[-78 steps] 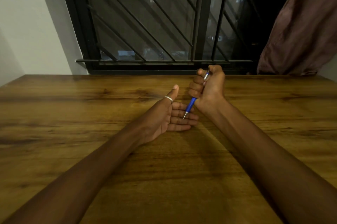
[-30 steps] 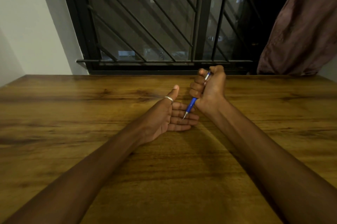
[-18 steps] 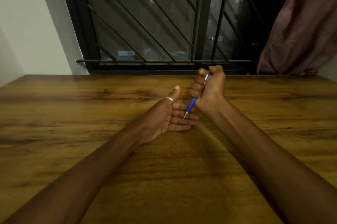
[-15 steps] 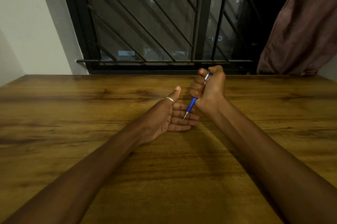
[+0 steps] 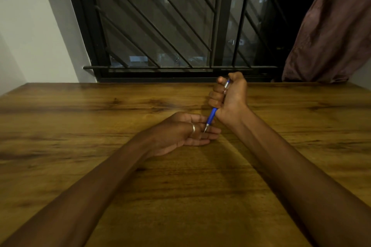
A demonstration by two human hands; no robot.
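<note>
While the left hand (image 5: 180, 136) was laid on the wooden table (image 5: 80, 126) with its palm turned upward, its fingers (image 5: 212, 136) were kept nearly straight and pointed to the right, and nothing was gripped by them; the thumb, on which a silver ring (image 5: 193, 128) was worn, was folded across the palm. A blue pen (image 5: 211, 117) was clasped in the fist of the right hand (image 5: 228, 98), the fingers being curled round its barrel and the thumb set at its upper end. The pen was held tilted just above the left hand, its metal tip being aimed down at the left fingers beside the thumb; whether skin was touched by the tip could not be told. Behind the table a barred window (image 5: 160, 25), a white wall (image 5: 30, 35) and a brownish curtain (image 5: 331, 35) were seen.
</note>
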